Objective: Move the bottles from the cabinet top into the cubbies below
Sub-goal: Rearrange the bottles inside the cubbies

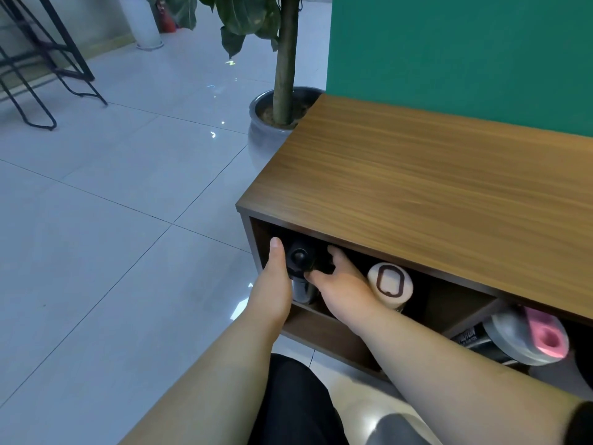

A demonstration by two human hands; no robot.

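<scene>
A dark bottle with a black lid [300,261] stands in the leftmost cubby of the wooden cabinet [417,187]. My left hand [274,277] presses against its left side and my right hand [337,277] grips its right side, so both hands hold it. A cream bottle with a dark ring mark on its cap [390,284] stands in the same cubby, just right of my right hand. In the cubby to the right lie a black bottle [475,340] and a grey-lidded bottle with a pink spout [529,338]. No bottle shows on the visible part of the cabinet top.
A potted tree in a grey pot [276,123] stands on the tiled floor at the cabinet's far left corner. A green wall [465,53] rises behind the cabinet. Black metal stool legs [38,91] stand far left. My dark-clothed knee [298,403] is below the cabinet front.
</scene>
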